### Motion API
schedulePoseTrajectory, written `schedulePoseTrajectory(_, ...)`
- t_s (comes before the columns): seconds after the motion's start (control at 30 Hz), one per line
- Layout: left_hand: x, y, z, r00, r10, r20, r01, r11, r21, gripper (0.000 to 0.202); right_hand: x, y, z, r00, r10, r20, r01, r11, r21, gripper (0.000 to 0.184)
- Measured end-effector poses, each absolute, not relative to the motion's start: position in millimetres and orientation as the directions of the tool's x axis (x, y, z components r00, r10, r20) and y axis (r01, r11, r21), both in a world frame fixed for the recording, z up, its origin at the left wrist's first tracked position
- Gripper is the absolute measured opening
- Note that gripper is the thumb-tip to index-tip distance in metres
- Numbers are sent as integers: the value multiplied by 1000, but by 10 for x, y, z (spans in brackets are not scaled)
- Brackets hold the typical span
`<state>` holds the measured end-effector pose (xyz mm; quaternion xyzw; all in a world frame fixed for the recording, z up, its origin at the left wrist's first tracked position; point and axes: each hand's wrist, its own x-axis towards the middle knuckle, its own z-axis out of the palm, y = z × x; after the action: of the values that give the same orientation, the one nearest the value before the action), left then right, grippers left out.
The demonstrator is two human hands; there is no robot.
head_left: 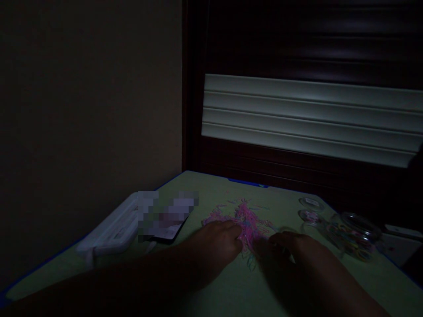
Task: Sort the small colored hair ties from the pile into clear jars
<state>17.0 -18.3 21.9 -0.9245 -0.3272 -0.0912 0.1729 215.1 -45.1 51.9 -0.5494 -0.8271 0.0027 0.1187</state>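
Note:
A loose pile of thin elastic bands (pixel 246 220), mostly pink with some pale blue-green ones, is spread over the pale table. My left hand (pixel 221 244) rests at the near left edge of the pile with its fingers curled together. Its fingertips are hidden, so what they hold cannot be made out. At the right of the pile is my right hand (pixel 295 246), its thumb and fingers bent towards each other. Dimness and blur hide whatever lies between them.
A clear jar (pixel 355 235) of colourful bands stands at the right, near a round clear lid (pixel 311 203) and a small round container (pixel 309 216). On the left are a white tray-like object (pixel 114 229) and a dark-edged flat device (pixel 170 231). A wall borders the table (pixel 205 185).

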Motion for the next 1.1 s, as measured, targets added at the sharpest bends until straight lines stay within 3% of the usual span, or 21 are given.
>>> schedulePoseTrajectory(0.27, 173, -199, 245, 768, 565, 301, 634, -734, -241, 10, 2181, -423, 446, -389, 893, 224, 894, 425, -141, 23)
schedulePoseTrajectory(0.53, 176, -224, 278, 744, 599, 296, 641, -765, -65, 14, 2180, -417, 427, -381, 889, 254, 882, 432, -189, 26)
schedulePoseTrajectory(0.83, 168, -218, 276, 699, 637, 326, 674, -739, 1, 14, 2208, -391, 387, -366, 885, 287, 878, 431, -208, 26)
schedulePoseTrajectory(0.97, 173, -227, 311, 689, 638, 344, 629, -762, 153, 17, 2204, -402, 408, -365, 895, 257, 891, 416, -182, 25)
schedulePoseTrajectory(1.1, 254, -218, 246, 546, 703, 456, 527, -711, 466, 13, 2213, -411, 420, -374, 882, 288, 888, 430, -165, 24)
